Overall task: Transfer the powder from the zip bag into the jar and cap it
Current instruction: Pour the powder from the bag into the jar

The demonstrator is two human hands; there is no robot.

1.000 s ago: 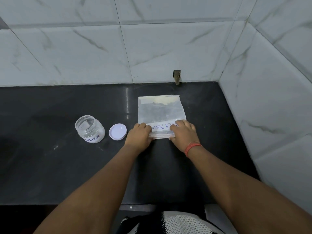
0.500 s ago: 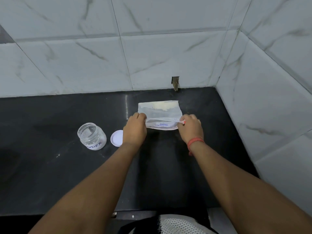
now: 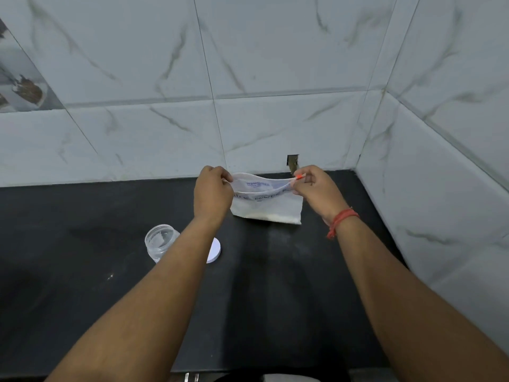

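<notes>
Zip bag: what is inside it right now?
Pale powder lies along the bottom of the upright zip bag. The frosted plastic hides how much.

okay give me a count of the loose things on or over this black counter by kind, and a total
Zip bag, held upright at its top corners by the left hand and the right hand: 1
Clear jar, open, on the counter: 1
White lid, lying beside the jar: 1
Total: 3
</notes>
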